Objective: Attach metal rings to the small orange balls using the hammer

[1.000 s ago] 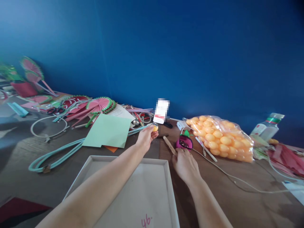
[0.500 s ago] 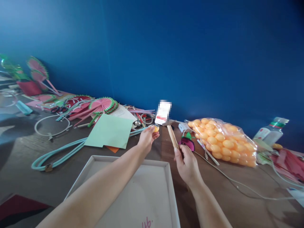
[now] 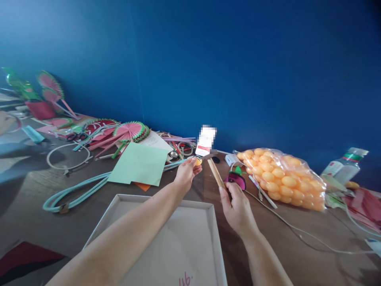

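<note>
My left hand (image 3: 185,174) reaches over a shallow white box lid (image 3: 175,238) and pinches a small, round, yellow piece with dark marks (image 3: 198,160). Fingers of my right hand (image 3: 238,204) are wrapped round the wooden handle of a hammer (image 3: 216,173). Its dark metal head lies close beside the yellow piece; whether they touch I cannot tell. Just behind stands a phone (image 3: 204,143) with a lit, partly blurred screen. Near my right hand lies a purple piece with a green top (image 3: 236,180).
A clear bag of orange balls (image 3: 287,180) lies at right, with a cable (image 3: 285,220) in front and a bottle (image 3: 345,165) beyond. Left are a pale green sheet (image 3: 138,163), coiled light-blue tubing (image 3: 77,190), watermelon paper fans (image 3: 131,131) and scissors (image 3: 76,137). A blue wall (image 3: 190,71) rises behind.
The hammer head has tipped left and down, closer to the yellow piece. Both hands keep their grips. The whole view has shifted slightly.
</note>
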Demonstrator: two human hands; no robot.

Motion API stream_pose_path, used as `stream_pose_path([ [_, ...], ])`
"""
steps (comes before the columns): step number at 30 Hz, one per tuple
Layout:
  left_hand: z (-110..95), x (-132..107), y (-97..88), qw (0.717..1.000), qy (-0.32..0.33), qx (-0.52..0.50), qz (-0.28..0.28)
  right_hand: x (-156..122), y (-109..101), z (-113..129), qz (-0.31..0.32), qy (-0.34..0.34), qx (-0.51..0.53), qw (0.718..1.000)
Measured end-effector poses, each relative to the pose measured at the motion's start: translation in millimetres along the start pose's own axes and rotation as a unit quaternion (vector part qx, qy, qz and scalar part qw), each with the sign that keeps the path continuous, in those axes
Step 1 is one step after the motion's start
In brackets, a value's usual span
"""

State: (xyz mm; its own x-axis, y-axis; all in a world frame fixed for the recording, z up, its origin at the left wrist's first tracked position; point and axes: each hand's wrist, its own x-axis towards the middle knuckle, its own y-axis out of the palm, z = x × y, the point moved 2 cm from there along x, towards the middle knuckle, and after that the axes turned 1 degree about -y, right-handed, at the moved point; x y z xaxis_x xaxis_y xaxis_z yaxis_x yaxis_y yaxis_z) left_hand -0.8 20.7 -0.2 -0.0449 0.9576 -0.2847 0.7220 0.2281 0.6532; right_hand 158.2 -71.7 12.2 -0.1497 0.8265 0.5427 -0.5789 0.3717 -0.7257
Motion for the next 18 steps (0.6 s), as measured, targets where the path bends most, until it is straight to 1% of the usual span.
stream_pose_path([
  [3, -0.1, 0.1, -0.1, 1.0, 0.0, -0.002, -0.004, -0.4, 0.4, -1.1, 0.004, -0.015, -0.005, 1.0],
  [7, -0.2, -0.3, -0.4, 1.0, 0.005, -0.005, 0.001, -0.7, -3.1, -2.1, -0.006, 0.007, 0.008, 1.0],
  [13, 0.7, 0.6, -0.7, 1.0, -0.002, -0.007, -0.001, -0.7, -2.4, -1.0, 0.034, -0.004, 0.008, 0.999],
  [16, -0.1, -0.4, 0.5, 1.0, 0.005, -0.01, 0.004, 0.3, -2.9, -5.2, 0.017, 0.019, 0.003, 1.0],
  [18, -0.9, -1.2, 0.6, 1.0, 0.008, -0.012, -0.008, 0.6, -3.3, -10.0, 0.005, 0.038, -0.012, 0.999],
])
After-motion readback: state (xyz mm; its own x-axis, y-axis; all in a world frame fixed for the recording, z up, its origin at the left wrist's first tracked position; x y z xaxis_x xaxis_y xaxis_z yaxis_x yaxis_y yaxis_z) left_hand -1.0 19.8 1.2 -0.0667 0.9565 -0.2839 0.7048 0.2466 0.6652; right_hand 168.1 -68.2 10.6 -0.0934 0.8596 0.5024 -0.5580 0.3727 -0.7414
